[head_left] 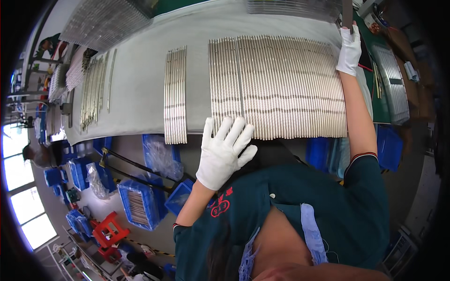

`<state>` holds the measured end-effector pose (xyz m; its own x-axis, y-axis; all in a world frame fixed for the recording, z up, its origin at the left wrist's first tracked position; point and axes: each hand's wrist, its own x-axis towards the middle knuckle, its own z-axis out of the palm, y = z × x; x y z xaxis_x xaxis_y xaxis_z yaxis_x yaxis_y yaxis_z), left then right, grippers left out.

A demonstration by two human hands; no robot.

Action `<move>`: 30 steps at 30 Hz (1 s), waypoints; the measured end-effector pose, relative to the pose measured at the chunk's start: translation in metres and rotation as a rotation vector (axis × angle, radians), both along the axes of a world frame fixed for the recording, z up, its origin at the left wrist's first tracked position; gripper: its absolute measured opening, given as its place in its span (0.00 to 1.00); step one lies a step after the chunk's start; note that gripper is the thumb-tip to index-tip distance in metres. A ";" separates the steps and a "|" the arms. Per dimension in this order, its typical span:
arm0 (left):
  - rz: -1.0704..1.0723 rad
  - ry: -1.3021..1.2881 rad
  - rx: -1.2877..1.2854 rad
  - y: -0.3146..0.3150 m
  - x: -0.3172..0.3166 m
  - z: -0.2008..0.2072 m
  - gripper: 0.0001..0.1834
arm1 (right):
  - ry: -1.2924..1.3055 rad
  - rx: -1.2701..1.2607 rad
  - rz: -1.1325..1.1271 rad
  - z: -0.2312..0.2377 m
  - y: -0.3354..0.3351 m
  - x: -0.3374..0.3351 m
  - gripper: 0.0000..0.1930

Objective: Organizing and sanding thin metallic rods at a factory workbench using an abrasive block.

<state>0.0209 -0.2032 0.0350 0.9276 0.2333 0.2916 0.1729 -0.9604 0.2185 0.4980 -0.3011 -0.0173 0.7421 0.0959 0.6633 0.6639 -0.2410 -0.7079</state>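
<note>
Head view: grey table [140, 84] under a wide row of metal rods [281, 84], smaller batch [176, 93] just beside, more rods [93, 89] further left. Left hand [225, 150], white-gloved, spread flat and open, fingertips at the near edge of the big row. Right hand [349, 54] closed on a dark bar [347, 16] at the far corner. Below: blue bins [138, 203], red stool [110, 229], bright windows [23, 187].

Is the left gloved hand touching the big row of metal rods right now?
Touching. The head view shows the left hand spread flat, its fingertips lying over the near ends of the big row of metal rods, with no gap visible between them.
</note>
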 end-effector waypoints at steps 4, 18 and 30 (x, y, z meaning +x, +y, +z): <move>0.000 0.004 0.019 0.000 0.001 -0.002 0.30 | -0.001 0.009 0.024 0.000 0.000 -0.001 0.35; -0.026 0.080 0.078 0.001 0.011 0.007 0.39 | 0.088 -0.145 -0.145 0.001 0.008 0.002 0.26; -0.055 0.095 0.035 -0.007 0.024 0.006 0.35 | 0.238 -0.124 -0.157 0.035 0.012 -0.027 0.28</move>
<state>0.0452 -0.2100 0.0413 0.9626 0.1727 0.2088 0.1384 -0.9758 0.1693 0.4713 -0.2892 0.0180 0.8872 0.0367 0.4600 0.4310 -0.4218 -0.7977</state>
